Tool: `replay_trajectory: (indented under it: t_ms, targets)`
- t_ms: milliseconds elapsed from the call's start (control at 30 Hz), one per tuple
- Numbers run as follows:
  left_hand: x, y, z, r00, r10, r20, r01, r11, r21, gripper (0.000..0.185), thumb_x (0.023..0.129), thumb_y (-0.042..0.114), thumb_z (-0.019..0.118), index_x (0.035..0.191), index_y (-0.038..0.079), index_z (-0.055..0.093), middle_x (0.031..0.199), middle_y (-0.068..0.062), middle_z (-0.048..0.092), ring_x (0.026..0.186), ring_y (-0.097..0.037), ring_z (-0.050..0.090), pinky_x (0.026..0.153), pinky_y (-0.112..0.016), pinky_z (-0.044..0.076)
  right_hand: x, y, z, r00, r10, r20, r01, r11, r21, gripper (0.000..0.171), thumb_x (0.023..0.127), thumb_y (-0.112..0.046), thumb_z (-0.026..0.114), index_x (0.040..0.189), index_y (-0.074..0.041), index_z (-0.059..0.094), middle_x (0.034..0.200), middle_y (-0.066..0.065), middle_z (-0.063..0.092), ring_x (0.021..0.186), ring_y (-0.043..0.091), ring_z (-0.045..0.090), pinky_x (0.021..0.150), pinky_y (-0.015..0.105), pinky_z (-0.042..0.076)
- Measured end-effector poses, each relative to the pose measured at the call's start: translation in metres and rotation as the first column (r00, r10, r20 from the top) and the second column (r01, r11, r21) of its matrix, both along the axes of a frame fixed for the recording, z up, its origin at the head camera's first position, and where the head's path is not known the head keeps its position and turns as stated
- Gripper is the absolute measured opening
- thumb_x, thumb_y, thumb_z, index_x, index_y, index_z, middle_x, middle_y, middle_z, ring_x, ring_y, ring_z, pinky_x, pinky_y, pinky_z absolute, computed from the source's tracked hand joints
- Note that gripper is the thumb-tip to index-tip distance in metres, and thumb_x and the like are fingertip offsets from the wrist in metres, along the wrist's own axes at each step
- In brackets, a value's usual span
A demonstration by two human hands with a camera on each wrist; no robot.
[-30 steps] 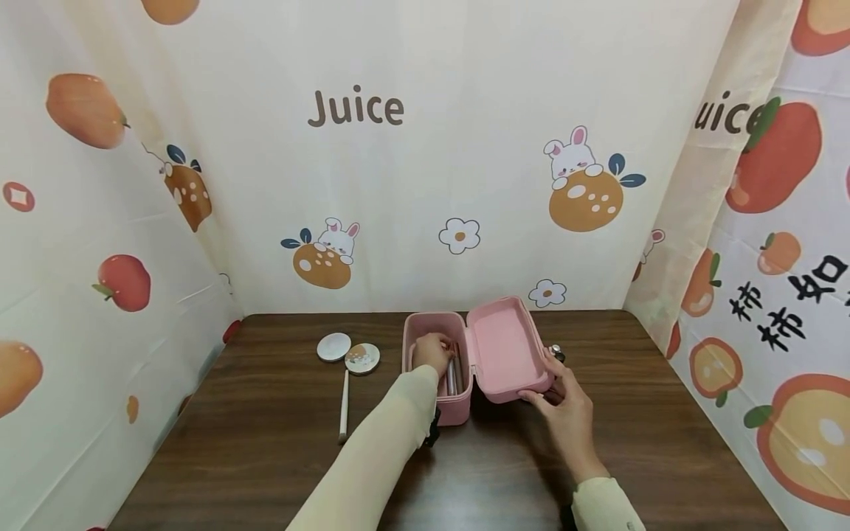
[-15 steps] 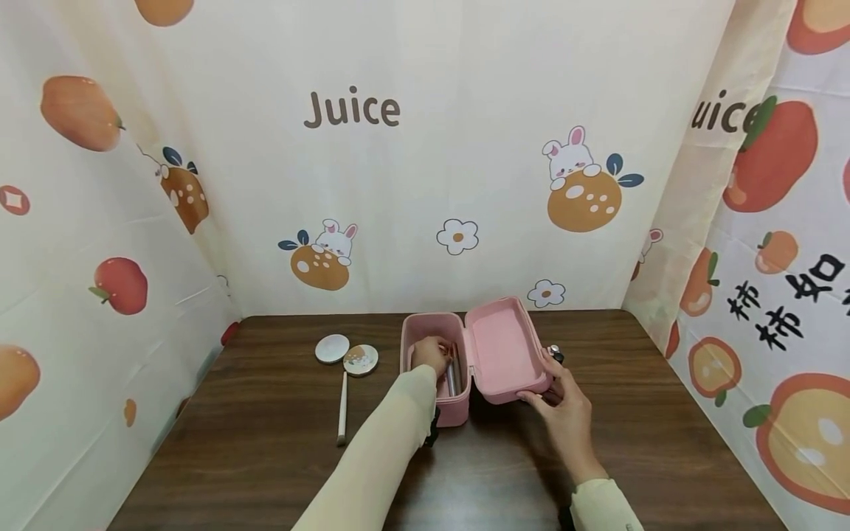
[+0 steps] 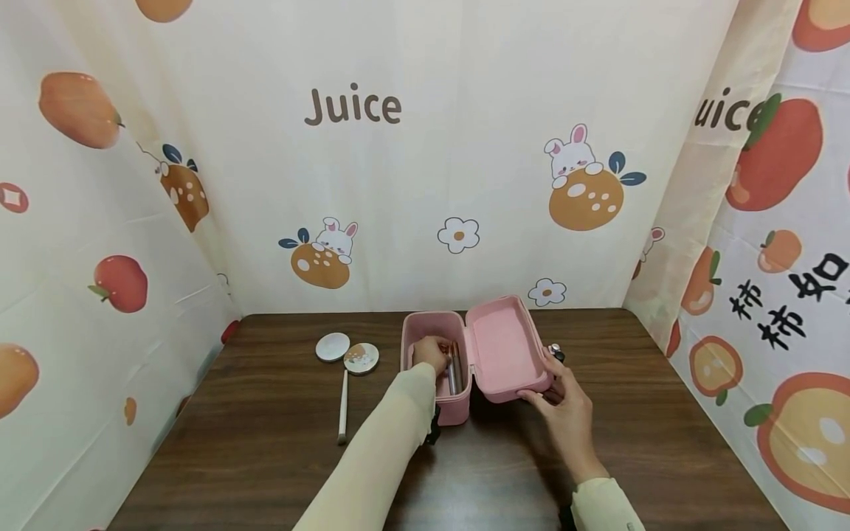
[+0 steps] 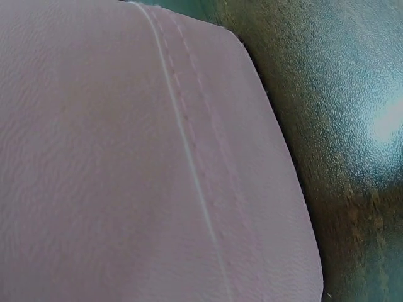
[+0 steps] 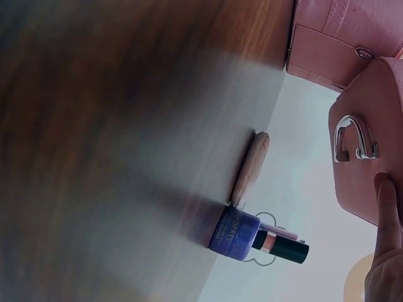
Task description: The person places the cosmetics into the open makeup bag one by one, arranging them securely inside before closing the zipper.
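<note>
A pink case (image 3: 454, 408) stands open on the dark wooden table (image 3: 265, 457), its lid (image 3: 506, 346) swung over to the right. My left hand (image 3: 432, 353) reaches down into the case beside several slim metallic tubes (image 3: 452, 371). Its fingers are hidden, so I cannot see whether they hold anything. My right hand (image 3: 561, 392) grips the lid's near right corner. In the right wrist view a fingertip (image 5: 387, 207) lies on the lid's pink outside (image 5: 365, 182), below a metal clasp (image 5: 352, 141). The left wrist view is filled by the case's stitched pink wall (image 4: 126, 163).
Two round compacts (image 3: 333, 346) (image 3: 361, 358) and a white stick (image 3: 343, 405) lie left of the case. Behind the lid, the right wrist view shows a blue jar (image 5: 234, 234), a dark tube (image 5: 283, 246) and a flat beige disc (image 5: 250, 168). Printed fabric walls (image 3: 425, 184) enclose three sides.
</note>
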State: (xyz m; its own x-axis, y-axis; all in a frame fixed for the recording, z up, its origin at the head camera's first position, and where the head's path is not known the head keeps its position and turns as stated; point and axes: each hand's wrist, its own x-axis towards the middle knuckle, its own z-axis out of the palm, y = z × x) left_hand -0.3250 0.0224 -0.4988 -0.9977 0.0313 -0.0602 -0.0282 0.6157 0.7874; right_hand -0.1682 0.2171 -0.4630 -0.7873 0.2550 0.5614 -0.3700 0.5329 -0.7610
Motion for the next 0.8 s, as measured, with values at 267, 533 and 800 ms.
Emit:
replay_trajectory:
  t_ms: [267, 533, 800]
  targets:
    - [0.0015, -0.0001, 0.0032, 1.000, 0.007, -0.004, -0.007, 1.000, -0.011, 0.037, 0.077, -0.008, 0.066, 0.111, 0.004, 0.074, 0.090, -0.009, 0.070, 0.080, -0.020, 0.060, 0.059, -0.027, 0.054, -0.0001, 0.0005, -0.0001, 1.000, 0.006, 0.005, -0.006, 1.000, -0.001, 0.063, 0.067, 0.010, 0.083, 0.125, 0.005, 0.059, 0.139, 0.017, 0.057, 0.107, 0.036, 0.064, 0.082, 0.009, 0.050]
    - [0.0019, 0.0003, 0.0047, 1.000, 0.012, 0.002, -0.012, 1.000, -0.008, 0.039, 0.076, -0.009, 0.066, 0.111, 0.003, 0.074, 0.086, -0.008, 0.069, 0.075, -0.017, 0.058, 0.058, -0.026, 0.054, 0.0003, 0.0001, -0.0008, 1.000, -0.001, -0.002, 0.001, 1.000, -0.009, 0.064, 0.065, 0.011, 0.083, 0.125, 0.004, 0.060, 0.138, 0.017, 0.057, 0.106, 0.033, 0.066, 0.082, 0.009, 0.050]
    - [-0.0019, -0.0005, 0.0004, 1.000, 0.005, -0.006, -0.005, 1.000, -0.017, 0.034, 0.075, -0.009, 0.066, 0.105, 0.004, 0.075, 0.084, -0.006, 0.067, 0.072, -0.017, 0.055, 0.061, -0.027, 0.050, -0.0001, -0.0002, -0.0001, 1.000, 0.001, -0.003, -0.001, 1.000, -0.008, 0.064, 0.066, 0.011, 0.083, 0.125, 0.004, 0.060, 0.138, 0.017, 0.057, 0.105, 0.033, 0.066, 0.081, 0.008, 0.050]
